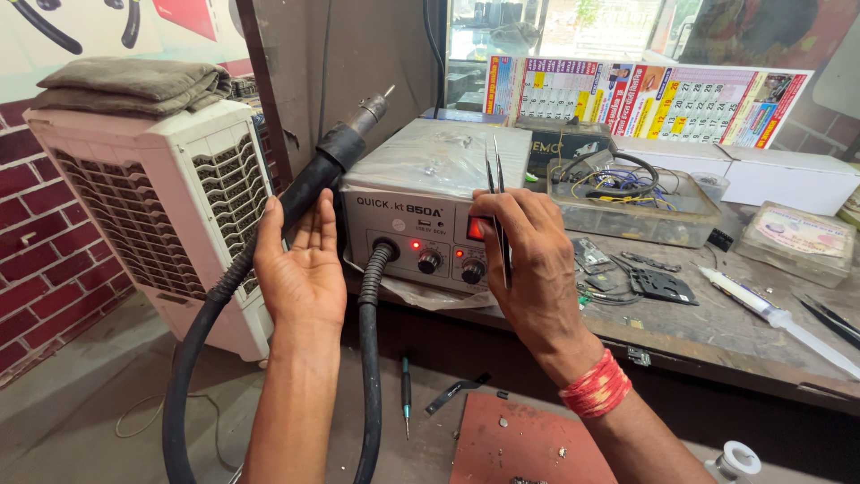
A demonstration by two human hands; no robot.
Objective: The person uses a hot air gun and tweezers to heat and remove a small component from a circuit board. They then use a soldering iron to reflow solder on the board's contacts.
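Holding up the black hot-air handpiece (309, 184), the left hand (300, 269) has its palm open toward the camera, fingers straight and close together, with the tool's grip resting against them rather than wrapped tight; the metal nozzle points up and away, just left of the grey rework station (430, 193). From the handpiece a thick black hose (193, 358) drops down well below the station's front. And over on the other side, the right hand (528, 269) is right at the station's front panel, fingers curled together and pinched on a pair of slim metal tweezers (495, 175) whose tips stick straight up in front of the station's top. That hand sits just beside the red lit switch (477, 229) and above two black knobs (451, 265) on the station's face. A second black hose (369, 358) plugs into the panel's left socket and hangs down. Right of the station, a clear tray of wires (632, 202) rests on the bench, with a white syringe (770, 314) farther right. Left of the station stands a white air cooler (152, 206) topped with a folded cloth (134, 85).
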